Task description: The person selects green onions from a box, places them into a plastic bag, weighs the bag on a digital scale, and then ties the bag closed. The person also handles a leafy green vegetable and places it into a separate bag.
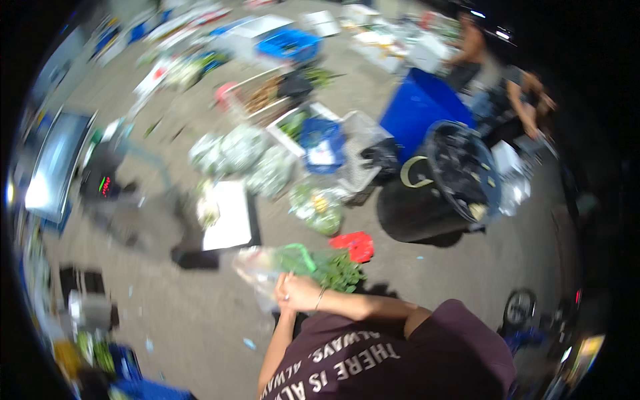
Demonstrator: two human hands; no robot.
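My right hand (303,293) reaches in from the right, a thin bracelet at its wrist. It meets my left hand (286,299), which is partly covered by it, and the fingers of both are bent together. Against them lies a clear plastic bag (257,272), with a green plastic strip or bag (298,257) at its top. Blur and overlap hide whether the fingers grip the film. Leafy greens (345,272) stick out just past my right wrist. A red plastic bag (357,246) lies on the floor beyond the greens.
A white foam board or lid (227,216), bagged vegetables (240,150) and another vegetable bag (315,205) lie ahead. A black bin (410,210) and a blue bin (412,112) stand right. A scale with lit digits (104,186) is left. Two people sit at the far right.
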